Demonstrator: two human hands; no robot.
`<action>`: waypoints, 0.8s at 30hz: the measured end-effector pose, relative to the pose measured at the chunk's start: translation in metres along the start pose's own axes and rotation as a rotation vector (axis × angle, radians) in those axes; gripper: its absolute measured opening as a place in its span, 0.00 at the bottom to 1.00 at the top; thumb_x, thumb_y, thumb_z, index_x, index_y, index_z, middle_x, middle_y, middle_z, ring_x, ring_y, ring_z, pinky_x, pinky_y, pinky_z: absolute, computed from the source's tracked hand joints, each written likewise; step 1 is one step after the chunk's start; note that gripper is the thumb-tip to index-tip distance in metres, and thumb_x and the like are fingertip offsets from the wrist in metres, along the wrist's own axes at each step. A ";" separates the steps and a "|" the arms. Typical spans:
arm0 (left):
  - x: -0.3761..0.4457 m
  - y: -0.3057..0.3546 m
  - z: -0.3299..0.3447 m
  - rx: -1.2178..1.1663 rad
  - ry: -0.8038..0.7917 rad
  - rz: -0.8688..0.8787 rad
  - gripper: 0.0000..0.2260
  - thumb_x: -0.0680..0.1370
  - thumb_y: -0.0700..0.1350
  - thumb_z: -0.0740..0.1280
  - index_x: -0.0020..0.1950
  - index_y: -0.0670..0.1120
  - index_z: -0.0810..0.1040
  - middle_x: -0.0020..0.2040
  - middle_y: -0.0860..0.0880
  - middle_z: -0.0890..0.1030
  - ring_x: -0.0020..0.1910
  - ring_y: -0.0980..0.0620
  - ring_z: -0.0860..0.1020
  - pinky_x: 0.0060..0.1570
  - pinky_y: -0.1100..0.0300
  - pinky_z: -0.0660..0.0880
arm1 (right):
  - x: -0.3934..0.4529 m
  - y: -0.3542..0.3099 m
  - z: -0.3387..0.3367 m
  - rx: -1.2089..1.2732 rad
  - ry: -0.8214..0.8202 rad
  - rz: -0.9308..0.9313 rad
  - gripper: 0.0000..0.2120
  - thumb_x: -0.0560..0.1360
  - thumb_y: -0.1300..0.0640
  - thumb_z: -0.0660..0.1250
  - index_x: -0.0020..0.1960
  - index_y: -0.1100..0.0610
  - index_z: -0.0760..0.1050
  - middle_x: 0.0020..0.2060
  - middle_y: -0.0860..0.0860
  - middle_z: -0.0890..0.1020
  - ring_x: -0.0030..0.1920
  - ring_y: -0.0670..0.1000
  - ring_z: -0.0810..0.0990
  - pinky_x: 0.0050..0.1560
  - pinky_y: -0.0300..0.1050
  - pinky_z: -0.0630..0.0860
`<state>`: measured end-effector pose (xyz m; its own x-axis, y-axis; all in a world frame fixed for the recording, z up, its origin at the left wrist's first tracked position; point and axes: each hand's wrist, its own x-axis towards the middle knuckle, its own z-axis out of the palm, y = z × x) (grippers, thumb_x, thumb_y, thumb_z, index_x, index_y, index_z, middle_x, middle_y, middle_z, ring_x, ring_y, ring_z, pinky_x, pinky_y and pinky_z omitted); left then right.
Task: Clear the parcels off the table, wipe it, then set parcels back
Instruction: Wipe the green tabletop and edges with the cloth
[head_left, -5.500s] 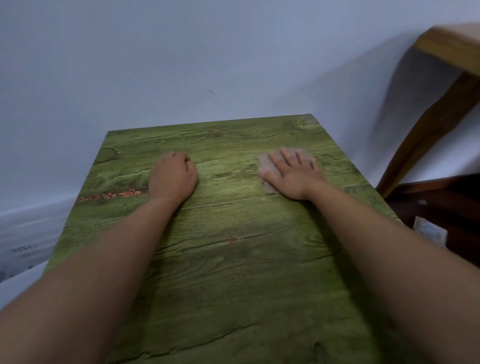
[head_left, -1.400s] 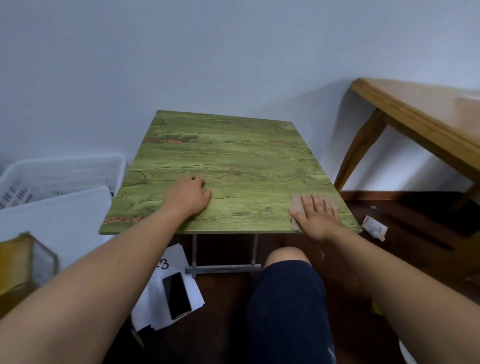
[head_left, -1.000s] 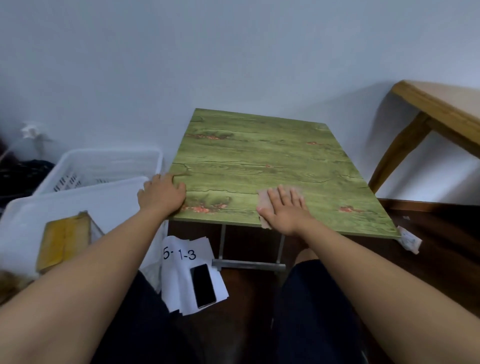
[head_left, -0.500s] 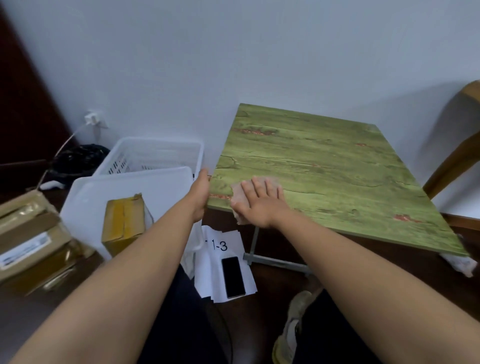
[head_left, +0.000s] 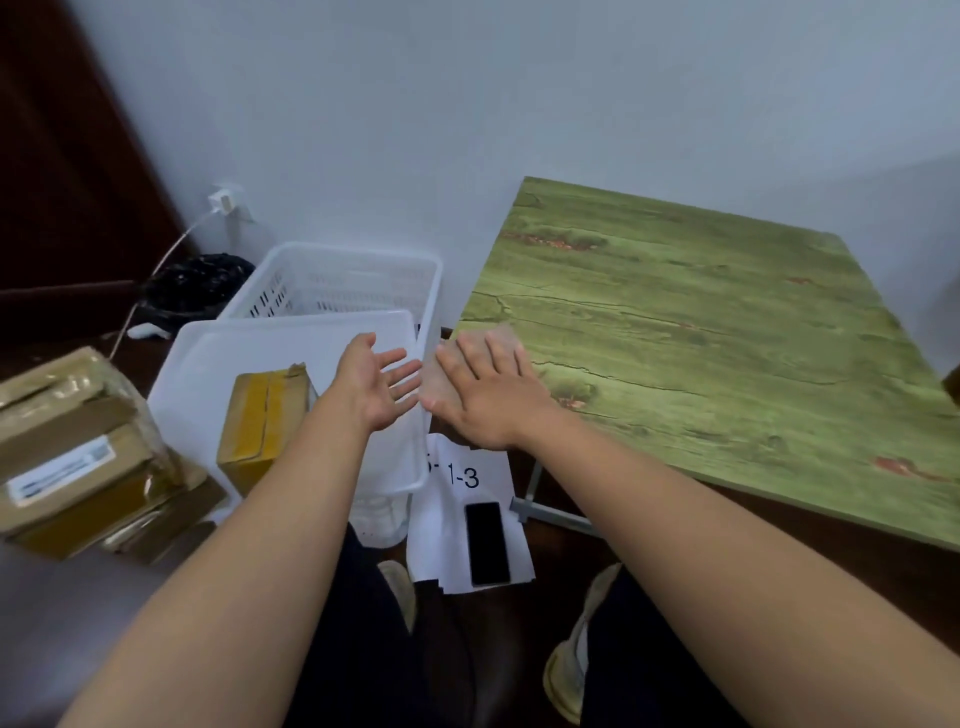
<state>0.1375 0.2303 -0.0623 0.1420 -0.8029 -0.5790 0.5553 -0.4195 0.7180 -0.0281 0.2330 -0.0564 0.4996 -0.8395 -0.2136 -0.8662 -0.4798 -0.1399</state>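
Note:
The green wood-grain table stands at the right with nothing else on its top. My right hand lies flat, fingers straight, on a thin pale wiping cloth at the table's near left corner. My left hand hovers just left of that corner, palm turned up and fingers spread, over a white bin. A yellow-taped parcel lies inside that bin. Several brown parcels are stacked at the far left.
A white slotted basket sits behind the bin against the wall. On the floor lie a paper sheet marked 1-3 and a black phone. A black bag and a wall plug are at the back left.
My right hand slid the cloth leftwards along the near edge to the table's left corner. My left hand left the table edge and turned palm up beside it. The view swung left.

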 end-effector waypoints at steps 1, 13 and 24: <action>-0.001 0.000 -0.004 0.005 0.002 0.007 0.23 0.82 0.55 0.53 0.69 0.41 0.71 0.61 0.40 0.78 0.58 0.43 0.77 0.65 0.47 0.70 | 0.001 -0.002 0.001 -0.009 0.006 -0.024 0.34 0.79 0.32 0.44 0.80 0.45 0.38 0.79 0.47 0.37 0.78 0.55 0.33 0.75 0.57 0.32; -0.022 0.023 -0.036 0.033 0.164 0.232 0.09 0.79 0.47 0.58 0.48 0.47 0.77 0.50 0.49 0.83 0.49 0.53 0.82 0.54 0.57 0.72 | 0.017 -0.067 0.011 -0.137 0.127 -0.345 0.14 0.84 0.51 0.52 0.64 0.51 0.72 0.58 0.53 0.81 0.66 0.54 0.74 0.75 0.55 0.49; -0.018 0.062 -0.042 0.284 0.317 0.504 0.08 0.78 0.45 0.59 0.48 0.47 0.78 0.43 0.50 0.83 0.41 0.55 0.81 0.45 0.58 0.71 | 0.051 -0.102 0.057 0.025 0.065 -0.376 0.12 0.82 0.49 0.56 0.58 0.55 0.71 0.50 0.55 0.75 0.52 0.58 0.77 0.61 0.60 0.70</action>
<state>0.2039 0.2364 -0.0234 0.5870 -0.7846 -0.1994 0.1258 -0.1549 0.9799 0.0866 0.2532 -0.1083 0.7795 -0.6211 -0.0809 -0.6217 -0.7515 -0.2206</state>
